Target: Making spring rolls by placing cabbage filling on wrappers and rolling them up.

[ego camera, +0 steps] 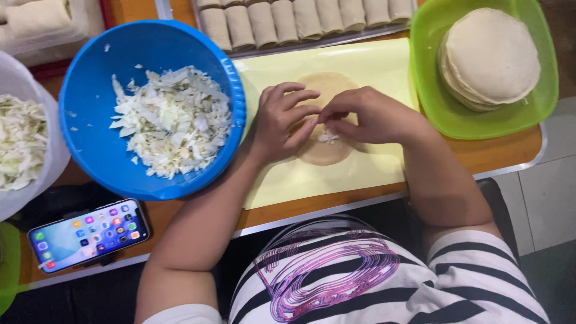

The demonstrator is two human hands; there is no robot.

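Both hands rest on yellow mat, wooden table.

— What is the person wearing?
— A short-sleeved top with broad black and white stripes; the sleeves end above the elbows, leaving both forearms bare.
— Any marking on it?
— On the chest, 1 large oval swirl of looping purple and pink lines.
— And the hands?
— The left hand and right hand are bare: no gloves, rings or watch show.
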